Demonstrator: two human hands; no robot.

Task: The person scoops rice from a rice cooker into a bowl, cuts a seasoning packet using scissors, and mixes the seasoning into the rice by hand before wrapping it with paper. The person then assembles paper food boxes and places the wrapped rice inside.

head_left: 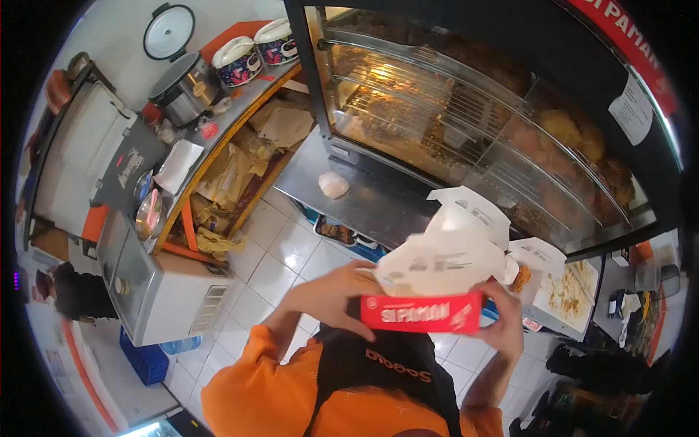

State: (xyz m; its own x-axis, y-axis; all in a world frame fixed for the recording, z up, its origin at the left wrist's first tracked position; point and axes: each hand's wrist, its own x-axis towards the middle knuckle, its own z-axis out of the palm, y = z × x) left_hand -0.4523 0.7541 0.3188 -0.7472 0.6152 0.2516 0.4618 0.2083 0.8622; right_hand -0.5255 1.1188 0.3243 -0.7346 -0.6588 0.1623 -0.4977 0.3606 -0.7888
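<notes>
Both my hands hold a food box (421, 313) with a red printed side and an open white lid, in front of my black apron. My left hand (331, 295) has its fingers wrapped round the left end. At the right end, my right hand (502, 320) grips the box. What lies inside is hidden. Just beyond it stands another open white box (473, 211) on the metal counter (371, 207). A further open box (537, 255) with some orange-brown food sits to the right, beside a white cutting board (568, 291) strewn with crumbs.
A lit glass display case (437, 95) with wire racks rises behind the counter. A small wrapped bundle (333, 185) lies on the counter. At left are a rice cooker (182, 91), patterned pots (238, 62) and a white freezer (171, 302). A person (76, 293) is at far left.
</notes>
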